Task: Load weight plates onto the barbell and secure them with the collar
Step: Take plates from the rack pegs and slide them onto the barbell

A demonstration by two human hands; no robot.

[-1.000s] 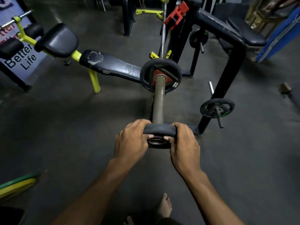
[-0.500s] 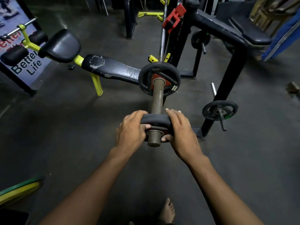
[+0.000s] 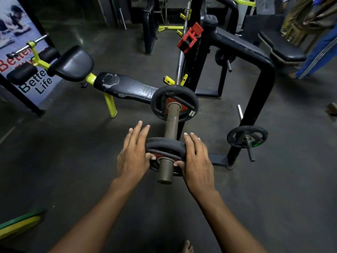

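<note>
bare forearms, bare hands [image 3: 134,157], one bare foot [image 3: 187,247].

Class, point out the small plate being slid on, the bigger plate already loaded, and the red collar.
small plate [image 3: 165,145], head view, top rim
bigger plate [image 3: 158,95], head view, left rim
red collar [image 3: 189,38], head view, middle

Dark grey concrete floor [image 3: 73,161], worn, dull sheen in places. Bench [image 3: 127,90] stands on it on yellow leg [image 3: 110,106]; black pad cracked and peeling. Black rack frame [image 3: 253,110] planted at right, base plate [image 3: 218,159] flat on floor. Green-and-yellow object [image 3: 18,225] lies at lower left edge. Banner stand [image 3: 21,70] rests at far left. Bare foot [image 3: 187,247] on floor at bottom edge.
</note>
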